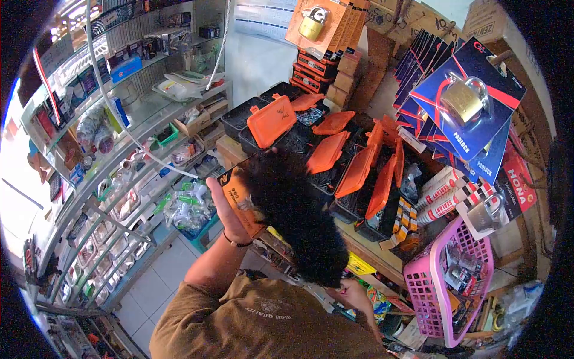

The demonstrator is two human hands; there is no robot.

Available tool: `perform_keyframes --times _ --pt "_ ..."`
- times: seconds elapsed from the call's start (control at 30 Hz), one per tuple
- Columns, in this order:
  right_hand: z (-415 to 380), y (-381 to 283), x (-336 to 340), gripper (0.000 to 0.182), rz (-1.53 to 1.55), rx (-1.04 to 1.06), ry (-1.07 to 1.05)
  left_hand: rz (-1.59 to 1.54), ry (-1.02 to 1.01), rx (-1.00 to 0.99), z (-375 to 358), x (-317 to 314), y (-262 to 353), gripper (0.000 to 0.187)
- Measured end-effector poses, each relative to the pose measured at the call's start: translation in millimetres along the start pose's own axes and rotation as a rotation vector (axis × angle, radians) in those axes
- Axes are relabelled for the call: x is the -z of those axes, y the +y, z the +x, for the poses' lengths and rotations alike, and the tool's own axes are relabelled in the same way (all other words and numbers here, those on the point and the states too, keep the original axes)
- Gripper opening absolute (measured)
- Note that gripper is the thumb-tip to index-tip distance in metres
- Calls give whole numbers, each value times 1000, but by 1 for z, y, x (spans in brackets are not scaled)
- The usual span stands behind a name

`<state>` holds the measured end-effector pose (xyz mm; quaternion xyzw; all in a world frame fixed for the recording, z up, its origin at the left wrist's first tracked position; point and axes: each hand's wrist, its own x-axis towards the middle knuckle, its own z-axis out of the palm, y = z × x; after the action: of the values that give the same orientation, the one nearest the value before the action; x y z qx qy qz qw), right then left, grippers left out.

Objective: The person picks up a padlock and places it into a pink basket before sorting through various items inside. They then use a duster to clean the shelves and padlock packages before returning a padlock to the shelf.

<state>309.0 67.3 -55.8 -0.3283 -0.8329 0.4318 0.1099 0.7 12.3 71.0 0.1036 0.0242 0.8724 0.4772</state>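
My left hand (222, 212) is raised at the middle left, its fingers closed round an orange-and-black package (244, 206) with printed lettering. A fluffy black duster (299, 209) lies across the package's right side and hides part of it. At the duster's lower end, my right hand (353, 295) is closed, low and to the right; the handle itself is mostly hidden. Just beyond the duster stand black bins with orange lids (272, 121), several of them flipped up, with small dark hardware inside.
Carded padlocks (463, 102) hang at the upper right, above silicone sealant tubes (439, 200). A pink basket (421, 293) of packaged goods stands at the lower right. Glass shelves (143, 78) and a metal rack line the left. Bagged items (190, 206) sit in a teal container.
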Motion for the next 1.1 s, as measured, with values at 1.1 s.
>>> perform_keyframes --times 1.1 --pt "-22 25 5 19 35 -158 -236 107 -390 73 9 6 -7 103"
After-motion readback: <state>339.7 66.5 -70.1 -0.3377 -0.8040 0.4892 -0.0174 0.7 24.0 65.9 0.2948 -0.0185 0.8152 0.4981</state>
